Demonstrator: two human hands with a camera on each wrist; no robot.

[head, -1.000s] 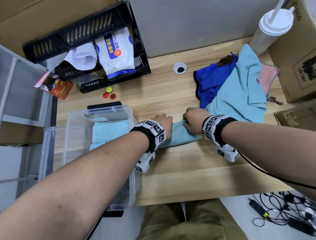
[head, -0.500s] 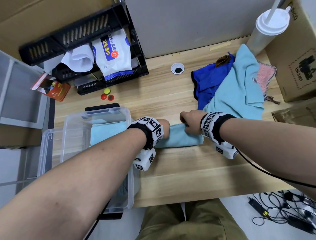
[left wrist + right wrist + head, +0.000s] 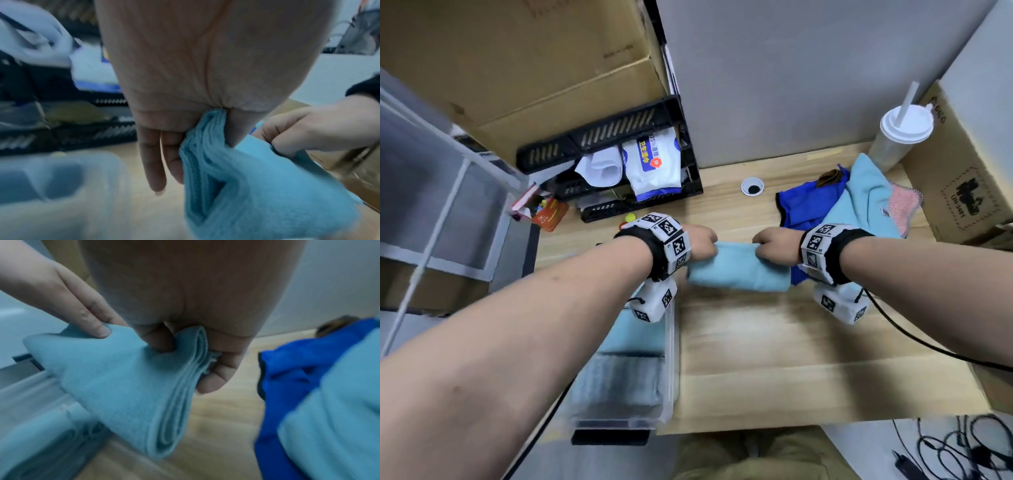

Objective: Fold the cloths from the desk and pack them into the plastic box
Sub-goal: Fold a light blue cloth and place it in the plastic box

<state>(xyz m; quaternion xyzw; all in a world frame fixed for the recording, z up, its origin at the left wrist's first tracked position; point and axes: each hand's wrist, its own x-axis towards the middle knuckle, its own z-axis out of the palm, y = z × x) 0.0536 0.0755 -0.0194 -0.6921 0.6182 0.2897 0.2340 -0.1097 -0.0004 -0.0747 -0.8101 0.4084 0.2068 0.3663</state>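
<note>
A folded light blue cloth (image 3: 739, 270) hangs in the air above the desk, just right of the clear plastic box (image 3: 669, 346). My left hand (image 3: 702, 241) pinches its left top corner (image 3: 207, 128) between thumb and fingers. My right hand (image 3: 774, 245) grips its right end (image 3: 197, 344), thumb on one side and fingers on the other. Folded light blue and grey cloths (image 3: 626, 373) lie inside the box. A heap of loose cloths sits at the back right: dark blue (image 3: 808, 202), light blue (image 3: 866, 202) and pink (image 3: 904, 209).
A black plastic crate (image 3: 613, 137) with wipes stands at the back left, small coloured caps (image 3: 630, 217) in front of it. A lidded cup with a straw (image 3: 900, 133) and a cardboard box (image 3: 969, 164) stand at the back right. A cable hole (image 3: 752, 187) lies mid-desk.
Both hands have lifted the folded light blue cloth off the desk and carried it up and away from me, still beside the box. The head view has shifted.
</note>
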